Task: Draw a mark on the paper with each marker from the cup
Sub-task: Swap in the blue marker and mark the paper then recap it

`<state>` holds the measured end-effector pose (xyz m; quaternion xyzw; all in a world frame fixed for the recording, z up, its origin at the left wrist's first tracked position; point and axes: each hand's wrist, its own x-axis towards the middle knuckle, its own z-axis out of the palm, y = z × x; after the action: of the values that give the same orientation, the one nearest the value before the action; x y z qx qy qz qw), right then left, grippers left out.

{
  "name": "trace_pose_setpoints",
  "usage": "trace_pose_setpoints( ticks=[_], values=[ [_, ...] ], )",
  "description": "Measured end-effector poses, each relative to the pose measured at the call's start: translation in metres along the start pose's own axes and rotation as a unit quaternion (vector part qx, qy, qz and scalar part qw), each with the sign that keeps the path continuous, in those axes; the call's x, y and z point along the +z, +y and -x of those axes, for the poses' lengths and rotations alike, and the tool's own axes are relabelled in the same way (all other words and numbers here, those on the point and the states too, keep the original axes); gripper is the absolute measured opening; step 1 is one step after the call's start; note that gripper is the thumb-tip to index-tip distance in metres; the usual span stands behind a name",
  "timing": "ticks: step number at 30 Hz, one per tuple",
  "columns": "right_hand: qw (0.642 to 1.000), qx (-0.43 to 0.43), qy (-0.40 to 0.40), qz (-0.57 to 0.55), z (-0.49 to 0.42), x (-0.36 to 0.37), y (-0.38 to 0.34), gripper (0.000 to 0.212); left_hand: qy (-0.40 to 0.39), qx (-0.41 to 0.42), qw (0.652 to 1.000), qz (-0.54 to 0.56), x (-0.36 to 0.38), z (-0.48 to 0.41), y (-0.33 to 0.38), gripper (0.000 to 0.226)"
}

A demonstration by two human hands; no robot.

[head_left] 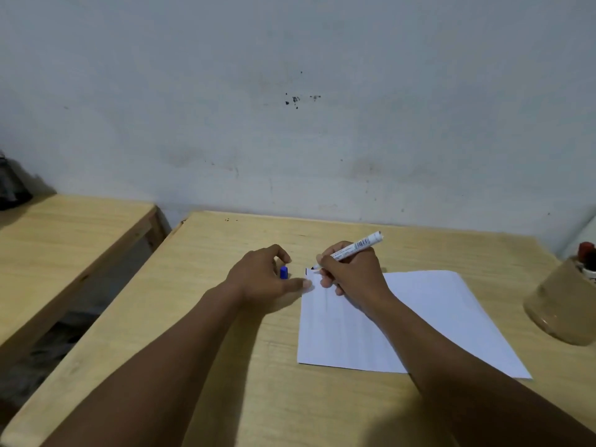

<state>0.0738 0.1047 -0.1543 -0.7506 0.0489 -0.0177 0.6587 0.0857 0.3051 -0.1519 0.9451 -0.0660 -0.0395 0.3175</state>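
Observation:
A white sheet of paper [419,317] lies on the wooden table [225,366]. My right hand [351,272] grips a white marker [358,246], its tip touching the paper's far left corner beside a short dark mark [306,271]. My left hand [267,279] rests at the paper's left edge, one fingertip pressing on the sheet, and holds a blue marker cap [283,272]. At the table's right edge stands a tan cup [561,304], with a red-capped marker [586,253] sticking out of it.
A second wooden table [64,240] stands to the left across a gap. A dark object [13,185] sits at its far left end. A grey wall [290,108] runs right behind both tables.

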Motion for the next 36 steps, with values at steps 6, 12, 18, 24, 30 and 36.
trace_pose_setpoints(
  ticks=[6,12,18,24,30,36],
  values=[
    [1.000,-0.016,-0.009,0.021,-0.001,0.002,0.008,0.010,-0.005,-0.005,0.999,-0.035,0.005,-0.008,-0.003,0.071],
    [0.998,-0.038,-0.005,0.044,-0.004,0.003,0.012,0.015,-0.018,-0.017,0.999,-0.032,0.005,-0.012,-0.002,0.074],
    [0.998,-0.038,-0.024,0.044,-0.007,0.004,0.016,0.011,-0.016,-0.019,0.999,-0.024,0.005,-0.011,-0.002,0.074],
    [1.000,-0.005,-0.018,0.003,-0.002,0.001,0.005,0.011,-0.020,-0.024,0.999,0.017,-0.001,-0.006,0.000,0.064],
    [0.983,0.073,0.051,-0.161,-0.003,-0.013,-0.019,0.007,0.003,-0.008,0.987,0.161,-0.013,0.004,-0.006,0.009],
    [0.955,0.081,0.039,-0.283,0.005,-0.052,-0.072,0.003,0.035,-0.009,0.928,0.370,-0.039,0.001,0.037,0.024]
  ],
)
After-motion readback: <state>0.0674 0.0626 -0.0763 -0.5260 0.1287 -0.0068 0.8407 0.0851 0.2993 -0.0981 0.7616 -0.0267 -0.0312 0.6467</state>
